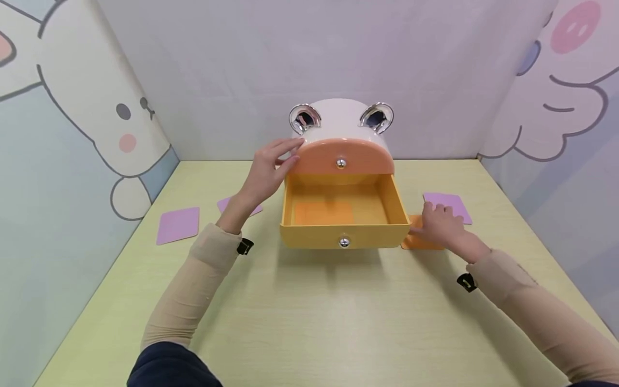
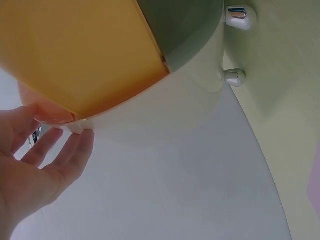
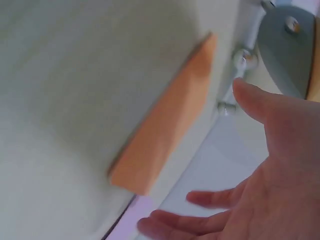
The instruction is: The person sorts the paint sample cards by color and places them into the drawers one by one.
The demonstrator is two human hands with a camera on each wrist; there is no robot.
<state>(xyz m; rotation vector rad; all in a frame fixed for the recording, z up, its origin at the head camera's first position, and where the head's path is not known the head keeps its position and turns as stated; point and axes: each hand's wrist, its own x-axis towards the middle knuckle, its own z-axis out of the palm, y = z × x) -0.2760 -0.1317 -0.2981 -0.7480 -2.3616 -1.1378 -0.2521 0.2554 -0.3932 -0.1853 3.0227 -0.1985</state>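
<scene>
A white box shaped like an animal head [image 1: 338, 114] stands at the back of the table, with two silver-rimmed eyes. Its upper orange drawer [image 1: 316, 156] is closed, while the lower yellow drawer [image 1: 309, 236] is pulled out. Inside that drawer lies a flat orange square [image 1: 324, 213]. My left hand [image 1: 266, 169] holds the box's upper left edge, thumb on the orange front and fingers along the white side [image 2: 145, 120]. Over an orange card [image 3: 165, 125] right of the drawer hovers my right hand [image 1: 441, 226], fingers spread and nothing in them.
One purple card [image 1: 447, 204] lies behind the right hand. Two more are on the left, a purple card [image 1: 178, 226] and another purple card [image 1: 224, 203] partly covered by the left wrist. White walls with cartoon animals [image 1: 92, 97] enclose the table [image 1: 329, 322].
</scene>
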